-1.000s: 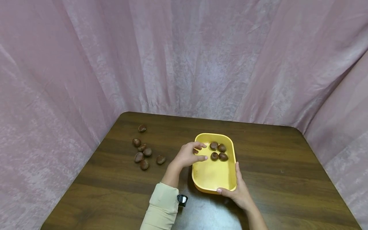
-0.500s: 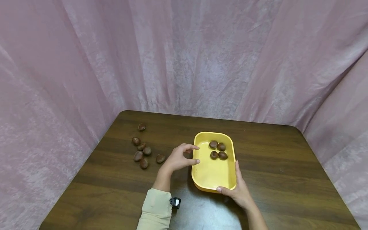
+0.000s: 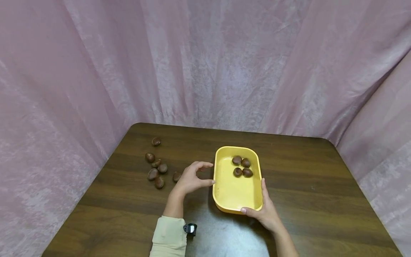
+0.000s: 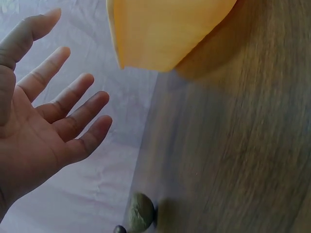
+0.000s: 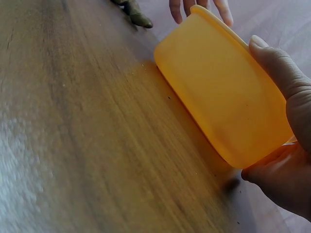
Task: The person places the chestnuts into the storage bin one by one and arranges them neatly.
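No text, label, brand, number or sign can be read in any of the views. The pale face [image 3: 192, 228] of the black wrist device [image 3: 187, 228] at the near left is too small to make out, and whether the faint specks inside the yellow container [image 3: 232, 194] are lettering cannot be told.

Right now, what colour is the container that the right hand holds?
The container is yellow, seen best in the head view; wrist views look more orange.
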`<act>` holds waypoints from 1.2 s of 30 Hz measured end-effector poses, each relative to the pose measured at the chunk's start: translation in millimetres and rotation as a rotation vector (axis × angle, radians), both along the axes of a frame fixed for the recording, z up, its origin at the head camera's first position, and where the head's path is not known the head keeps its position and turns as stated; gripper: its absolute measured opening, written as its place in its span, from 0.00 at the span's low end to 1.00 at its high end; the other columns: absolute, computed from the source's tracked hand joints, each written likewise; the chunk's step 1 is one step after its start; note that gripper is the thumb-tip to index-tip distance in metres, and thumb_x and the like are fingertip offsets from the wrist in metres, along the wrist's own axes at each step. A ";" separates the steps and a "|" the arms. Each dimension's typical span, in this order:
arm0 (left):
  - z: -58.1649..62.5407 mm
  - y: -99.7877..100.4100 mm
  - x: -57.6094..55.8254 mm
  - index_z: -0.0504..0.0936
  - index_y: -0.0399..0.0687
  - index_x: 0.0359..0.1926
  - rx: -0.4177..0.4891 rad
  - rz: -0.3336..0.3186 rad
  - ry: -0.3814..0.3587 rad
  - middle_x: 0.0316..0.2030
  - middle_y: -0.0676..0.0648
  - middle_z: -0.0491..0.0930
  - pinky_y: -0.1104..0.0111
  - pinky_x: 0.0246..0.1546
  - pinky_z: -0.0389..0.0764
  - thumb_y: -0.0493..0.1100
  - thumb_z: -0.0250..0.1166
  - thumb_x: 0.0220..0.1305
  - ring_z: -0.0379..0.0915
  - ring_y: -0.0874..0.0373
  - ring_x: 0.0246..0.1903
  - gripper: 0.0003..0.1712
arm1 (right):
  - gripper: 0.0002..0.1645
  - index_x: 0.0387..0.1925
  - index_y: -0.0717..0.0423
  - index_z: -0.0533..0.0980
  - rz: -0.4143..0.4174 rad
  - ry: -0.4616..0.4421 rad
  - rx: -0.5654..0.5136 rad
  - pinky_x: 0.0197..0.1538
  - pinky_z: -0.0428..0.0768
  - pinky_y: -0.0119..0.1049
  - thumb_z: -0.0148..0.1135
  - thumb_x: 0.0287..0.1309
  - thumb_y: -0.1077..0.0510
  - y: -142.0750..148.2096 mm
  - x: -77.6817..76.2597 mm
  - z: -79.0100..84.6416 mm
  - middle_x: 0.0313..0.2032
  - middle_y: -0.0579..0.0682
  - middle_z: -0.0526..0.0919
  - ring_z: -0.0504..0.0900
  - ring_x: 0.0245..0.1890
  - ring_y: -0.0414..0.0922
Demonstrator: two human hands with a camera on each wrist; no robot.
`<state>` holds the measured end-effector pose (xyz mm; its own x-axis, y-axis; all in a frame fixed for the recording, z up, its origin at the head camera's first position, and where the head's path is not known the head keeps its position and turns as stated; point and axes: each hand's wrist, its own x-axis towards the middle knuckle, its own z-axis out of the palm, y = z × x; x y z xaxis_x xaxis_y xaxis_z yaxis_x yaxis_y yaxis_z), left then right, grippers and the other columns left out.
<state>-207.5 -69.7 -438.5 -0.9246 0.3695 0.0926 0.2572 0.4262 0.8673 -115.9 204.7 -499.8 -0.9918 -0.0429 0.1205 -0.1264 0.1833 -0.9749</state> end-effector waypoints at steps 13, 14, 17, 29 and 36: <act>-11.7 -33.9 3.0 0.77 0.53 0.55 0.018 0.078 -0.020 0.52 0.51 0.73 0.52 0.52 0.68 0.46 0.76 0.46 0.66 0.50 0.54 0.32 | 0.77 0.72 0.51 0.30 0.003 -0.002 -0.002 0.61 0.57 0.44 0.77 0.35 0.65 -2.4 2.1 1.2 0.70 0.63 0.38 0.60 0.60 0.59; -12.0 -36.0 3.4 0.77 0.53 0.55 0.014 0.086 -0.017 0.51 0.52 0.73 0.52 0.51 0.68 0.46 0.76 0.46 0.66 0.50 0.54 0.32 | 0.77 0.72 0.51 0.30 0.002 -0.004 0.001 0.61 0.58 0.43 0.77 0.35 0.65 -2.4 2.2 1.0 0.70 0.63 0.38 0.60 0.60 0.59; -12.4 -41.4 3.1 0.77 0.55 0.55 0.006 0.112 -0.012 0.52 0.53 0.73 0.53 0.51 0.68 0.46 0.76 0.45 0.66 0.51 0.54 0.32 | 0.77 0.72 0.50 0.30 0.002 -0.006 0.001 0.62 0.57 0.44 0.77 0.35 0.65 -2.4 1.8 1.1 0.70 0.62 0.38 0.59 0.61 0.58; -15.5 -61.9 4.8 0.76 0.51 0.57 0.008 0.187 -0.031 0.54 0.47 0.72 0.49 0.52 0.67 0.45 0.76 0.45 0.66 0.45 0.55 0.35 | 0.76 0.71 0.51 0.29 0.015 0.014 -0.011 0.61 0.57 0.36 0.76 0.35 0.67 -1.2 2.9 -0.5 0.70 0.63 0.35 0.57 0.62 0.60; -18.4 -71.2 4.6 0.74 0.50 0.58 0.011 0.206 -0.047 0.58 0.49 0.70 0.49 0.57 0.61 0.45 0.76 0.45 0.61 0.48 0.60 0.36 | 0.76 0.72 0.50 0.29 0.021 0.022 -0.030 0.59 0.61 0.33 0.76 0.37 0.67 -0.6 0.7 -1.5 0.70 0.62 0.35 0.58 0.61 0.60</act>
<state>-202.9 -141.0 -456.9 -0.9839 0.1715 0.0508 0.1250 0.4562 0.8810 -115.1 204.1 -501.3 -0.9877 -0.0601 0.1440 -0.1516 0.1506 -0.9769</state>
